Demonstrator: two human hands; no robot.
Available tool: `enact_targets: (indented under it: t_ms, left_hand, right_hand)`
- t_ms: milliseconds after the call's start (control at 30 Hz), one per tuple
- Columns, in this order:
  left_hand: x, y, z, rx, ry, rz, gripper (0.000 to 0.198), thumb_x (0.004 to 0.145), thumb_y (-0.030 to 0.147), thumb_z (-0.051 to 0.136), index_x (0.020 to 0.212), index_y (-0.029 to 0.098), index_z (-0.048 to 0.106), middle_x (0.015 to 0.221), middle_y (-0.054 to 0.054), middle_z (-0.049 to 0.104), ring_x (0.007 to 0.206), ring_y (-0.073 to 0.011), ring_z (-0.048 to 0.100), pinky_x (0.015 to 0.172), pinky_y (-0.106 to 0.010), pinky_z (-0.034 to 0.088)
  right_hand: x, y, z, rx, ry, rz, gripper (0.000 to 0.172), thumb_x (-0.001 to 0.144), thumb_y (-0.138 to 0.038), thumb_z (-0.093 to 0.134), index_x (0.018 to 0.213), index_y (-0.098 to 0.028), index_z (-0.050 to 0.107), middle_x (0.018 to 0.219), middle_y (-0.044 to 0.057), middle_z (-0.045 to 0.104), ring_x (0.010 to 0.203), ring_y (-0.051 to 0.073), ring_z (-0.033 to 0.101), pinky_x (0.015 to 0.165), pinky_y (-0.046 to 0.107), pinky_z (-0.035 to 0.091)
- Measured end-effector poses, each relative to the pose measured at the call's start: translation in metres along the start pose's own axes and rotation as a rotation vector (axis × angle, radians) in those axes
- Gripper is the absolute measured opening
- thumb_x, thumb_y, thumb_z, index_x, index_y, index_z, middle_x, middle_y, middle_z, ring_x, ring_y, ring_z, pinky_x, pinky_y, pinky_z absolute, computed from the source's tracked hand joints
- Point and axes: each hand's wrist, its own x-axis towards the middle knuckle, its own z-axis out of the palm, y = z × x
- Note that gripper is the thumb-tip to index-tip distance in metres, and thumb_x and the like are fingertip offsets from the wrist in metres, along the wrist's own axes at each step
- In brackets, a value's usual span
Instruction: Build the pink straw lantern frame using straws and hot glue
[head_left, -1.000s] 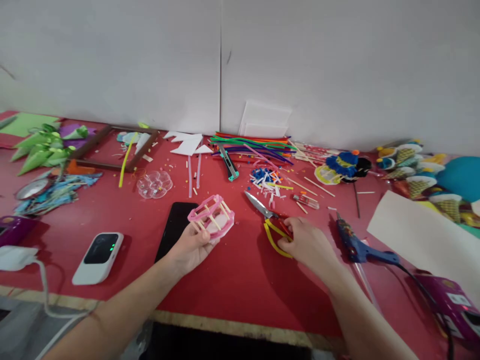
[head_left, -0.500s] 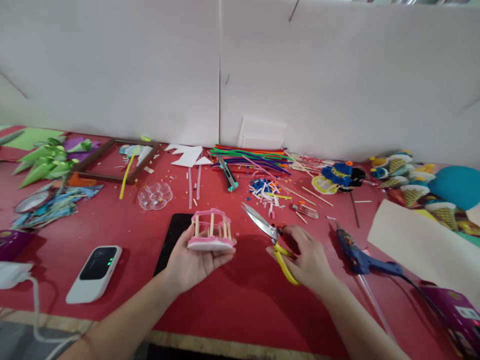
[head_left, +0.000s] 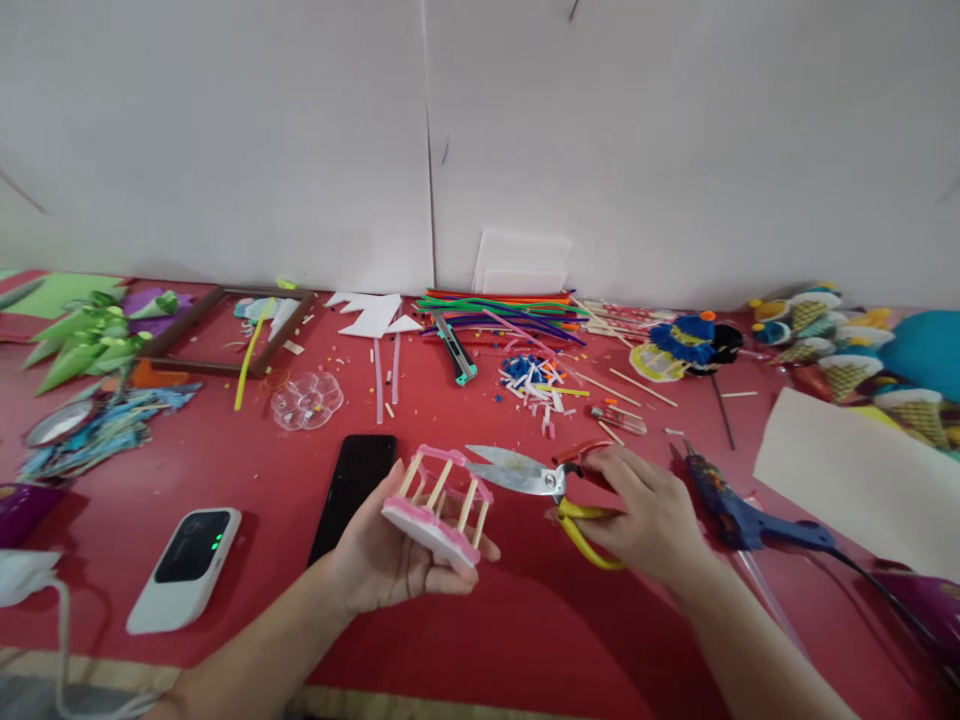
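Note:
My left hand (head_left: pixel 397 560) holds a small craft frame (head_left: pixel 429 530), tilted down to the right. It has a white base edged in pink, short wooden posts and a pink top rim. In my right hand (head_left: pixel 646 500) is a pair of scissors (head_left: pixel 517 474) with yellow and red handles. The blades are parted a little, and their tips lie at the frame's top rim; whether they touch it I cannot tell. A black phone (head_left: pixel 358 490) lies on the table beside my left hand.
A blue glue gun (head_left: pixel 750 525) lies right of my right hand, near cream paper (head_left: pixel 847 480). Behind are a utility knife (head_left: pixel 456 352), coloured pipe cleaners (head_left: pixel 510 312) and a pile of clippings (head_left: pixel 532 378). A white device (head_left: pixel 187 570) sits at left, with a brown frame (head_left: pixel 199 368) beyond.
The scissors have moved left to the craft frame, and their blades have opened a little. My left hand has tilted the frame and shifted slightly right and nearer to me.

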Motion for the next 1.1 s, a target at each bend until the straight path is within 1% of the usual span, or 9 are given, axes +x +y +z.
enact_targets:
  t_ms: [100,200,367,500,667,800,867,1000,1100]
  left_hand:
    - [-0.001,-0.001,0.0,-0.009,-0.02,-0.039,0.074,0.096,0.064,0.042,0.129,0.001,0.062,0.122,-0.03,0.069,0.101,-0.0278,0.076,0.094,-0.036,0.055]
    - [-0.003,-0.002,-0.002,-0.019,-0.034,-0.078,0.071,0.096,0.064,0.04,0.129,0.005,0.063,0.116,-0.024,0.074,0.103,-0.0287,0.075,0.094,-0.037,0.055]
    - [-0.003,-0.003,-0.005,-0.022,-0.064,-0.116,0.072,0.097,0.066,0.031,0.127,0.009,0.064,0.107,-0.02,0.077,0.095,-0.0284,0.077,0.085,-0.036,0.057]
    - [-0.001,-0.002,-0.004,0.02,-0.051,-0.113,0.073,0.097,0.066,0.027,0.123,0.01,0.065,0.101,-0.019,0.078,0.093,-0.0278,0.077,0.079,-0.033,0.057]
    - [-0.001,-0.001,0.001,0.15,0.019,-0.112,0.078,0.096,0.069,0.026,0.119,0.006,0.066,0.09,-0.018,0.079,0.073,-0.0243,0.077,0.066,-0.029,0.055]
    - [-0.002,0.0,0.004,0.255,0.014,-0.159,0.079,0.095,0.07,0.022,0.119,0.009,0.067,0.083,-0.015,0.078,0.064,-0.0254,0.074,0.067,-0.037,0.056]
    - [-0.001,0.0,0.003,0.284,-0.008,-0.185,0.078,0.095,0.068,0.021,0.125,0.01,0.064,0.08,-0.013,0.077,0.066,-0.0277,0.075,0.069,-0.04,0.057]
    - [0.001,-0.002,0.004,0.287,-0.018,-0.198,0.073,0.098,0.062,0.019,0.143,0.014,0.048,0.079,-0.014,0.077,0.07,-0.0315,0.076,0.066,-0.042,0.057]
    - [0.001,-0.002,0.006,0.279,0.001,-0.203,0.071,0.098,0.06,0.02,0.144,0.013,0.047,0.078,-0.014,0.077,0.072,-0.0327,0.076,0.065,-0.042,0.057]
  right_hand:
    - [-0.001,0.006,0.0,-0.007,0.059,-0.044,0.024,0.09,-0.043,0.06,0.093,-0.019,0.057,0.081,0.007,0.071,0.07,0.02,0.07,0.063,0.029,0.055]
    - [-0.002,0.009,0.0,-0.004,0.1,-0.083,0.024,0.09,-0.043,0.06,0.092,-0.019,0.058,0.08,0.008,0.072,0.072,0.021,0.07,0.066,0.031,0.057]
    - [-0.001,0.007,-0.001,0.025,0.116,-0.095,0.023,0.089,-0.041,0.061,0.091,-0.018,0.059,0.078,0.008,0.072,0.07,0.021,0.07,0.065,0.031,0.057]
    - [-0.001,0.008,-0.002,0.011,0.13,-0.082,0.019,0.089,-0.038,0.059,0.092,-0.019,0.06,0.078,0.007,0.072,0.07,0.021,0.07,0.064,0.032,0.058]
    - [-0.005,0.012,-0.002,0.021,0.1,-0.04,0.021,0.088,-0.04,0.062,0.094,-0.021,0.063,0.081,0.008,0.074,0.073,0.023,0.072,0.066,0.034,0.06]
    - [-0.008,0.014,0.0,0.048,0.096,-0.034,0.022,0.086,-0.041,0.065,0.094,-0.021,0.066,0.082,0.008,0.075,0.075,0.024,0.073,0.069,0.035,0.06]
    - [-0.007,0.013,0.0,0.058,0.109,-0.049,0.022,0.086,-0.041,0.065,0.093,-0.02,0.066,0.081,0.008,0.075,0.075,0.023,0.073,0.069,0.034,0.06]
    - [-0.004,0.011,-0.002,0.038,0.141,-0.082,0.023,0.091,-0.042,0.06,0.091,-0.02,0.066,0.078,0.007,0.075,0.073,0.022,0.073,0.068,0.033,0.06]
    - [-0.003,0.011,-0.004,0.034,0.154,-0.101,0.027,0.094,-0.046,0.059,0.09,-0.019,0.065,0.076,0.007,0.075,0.072,0.021,0.073,0.067,0.032,0.06]
